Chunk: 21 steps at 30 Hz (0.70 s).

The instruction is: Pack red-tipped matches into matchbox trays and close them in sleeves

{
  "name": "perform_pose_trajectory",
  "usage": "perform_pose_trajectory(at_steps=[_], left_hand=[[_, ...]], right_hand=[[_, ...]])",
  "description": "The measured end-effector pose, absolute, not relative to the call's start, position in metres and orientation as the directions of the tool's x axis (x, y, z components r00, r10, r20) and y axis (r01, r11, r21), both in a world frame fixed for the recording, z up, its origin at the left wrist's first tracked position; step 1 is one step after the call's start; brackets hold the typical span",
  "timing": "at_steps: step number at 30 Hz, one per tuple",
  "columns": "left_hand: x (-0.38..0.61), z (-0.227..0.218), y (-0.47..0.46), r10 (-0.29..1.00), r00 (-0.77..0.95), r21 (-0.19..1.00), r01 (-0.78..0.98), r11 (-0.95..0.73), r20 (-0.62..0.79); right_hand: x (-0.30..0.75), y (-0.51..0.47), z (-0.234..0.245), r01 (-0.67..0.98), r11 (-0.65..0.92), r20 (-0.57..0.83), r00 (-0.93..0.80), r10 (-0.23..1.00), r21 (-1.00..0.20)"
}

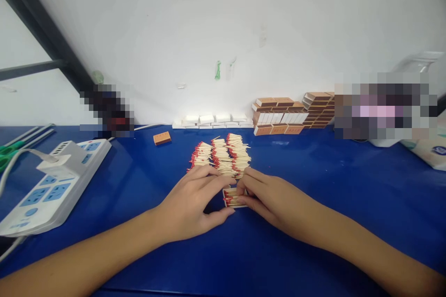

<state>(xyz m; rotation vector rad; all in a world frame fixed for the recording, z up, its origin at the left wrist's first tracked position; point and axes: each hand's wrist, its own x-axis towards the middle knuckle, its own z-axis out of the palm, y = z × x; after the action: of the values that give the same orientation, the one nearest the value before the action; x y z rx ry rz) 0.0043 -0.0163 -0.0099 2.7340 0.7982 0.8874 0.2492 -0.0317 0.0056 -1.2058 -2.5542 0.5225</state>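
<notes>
While left fingers (214, 188) spread around tray (239, 206), right fingers (257, 204) bunch over matches (232, 199), hold unclear

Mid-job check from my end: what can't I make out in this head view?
Matchbox tray, right part: head view, hidden behind the right grip.
Match piles, exact count: head view, sticks overlap.
Lone matchbox, lettering: head view, too small and blurred.
White packet, far part: head view, cut off by the right edge.
Whatever the pixelated patch at right covers: head view, masked.
</notes>
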Motion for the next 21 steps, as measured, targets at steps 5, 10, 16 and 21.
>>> perform_pose_trajectory(at_steps=[5,10,16,21], left_hand=[[0.004,-0.010,-0.016,0.529,0.681,0.290,0.443,-0.848,0.507],[0.005,-0.009,-0.016,0.518,0.694,0.282,0.435,-0.855,0.500],[0.005,-0.009,-0.016,0.509,0.704,0.278,0.427,-0.860,0.495],[0.005,-0.008,-0.016,0.505,0.699,0.278,0.422,-0.863,0.505]], right_hand=[[0.252,-0.031,0.005,0.676,0.600,0.109,-0.620,0.777,-0.428],[0.255,-0.028,0.003,0.647,0.628,0.159,-0.631,0.759,-0.432],[0.253,-0.027,-0.004,0.603,0.680,0.269,-0.633,0.726,-0.416],[0.251,-0.027,-0.006,0.595,0.682,0.270,-0.636,0.723,-0.426]])
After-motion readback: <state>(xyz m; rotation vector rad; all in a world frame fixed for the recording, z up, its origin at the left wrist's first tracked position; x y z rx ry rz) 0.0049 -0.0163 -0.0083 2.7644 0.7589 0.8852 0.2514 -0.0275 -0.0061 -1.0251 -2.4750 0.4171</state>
